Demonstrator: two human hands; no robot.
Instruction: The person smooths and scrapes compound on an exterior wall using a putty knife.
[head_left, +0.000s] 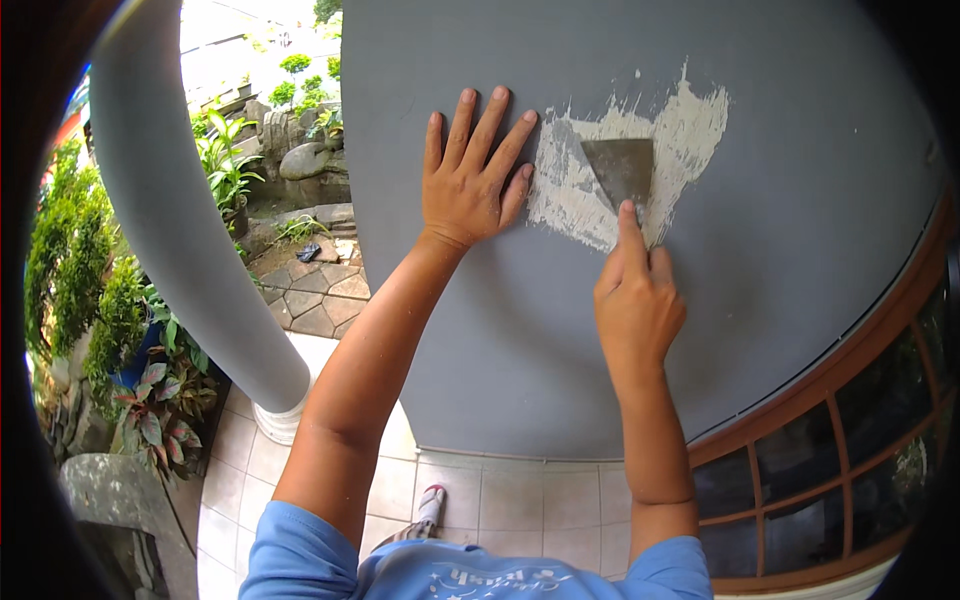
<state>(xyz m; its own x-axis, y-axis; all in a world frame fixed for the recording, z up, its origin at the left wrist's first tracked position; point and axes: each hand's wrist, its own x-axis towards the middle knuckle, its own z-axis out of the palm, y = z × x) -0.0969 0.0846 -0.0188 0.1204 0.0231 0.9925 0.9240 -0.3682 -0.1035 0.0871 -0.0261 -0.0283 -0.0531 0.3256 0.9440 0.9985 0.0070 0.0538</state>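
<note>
A grey wall [800,120] fills the centre and right of the view, bearing a ragged patch of white filler [690,120]. My left hand [468,185] lies flat on the wall just left of the patch, fingers spread. My right hand [638,295] grips a putty knife [620,165], its forefinger stretched along the metal blade, which rests against the white patch. The knife's handle is hidden in my fingers.
A grey column [175,190] stands at the left, with plants [80,280] and a rocky garden [310,160] around it. Below are the tiled floor [515,500] and my foot [430,505]. A wood-framed window [800,450] curves along the lower right.
</note>
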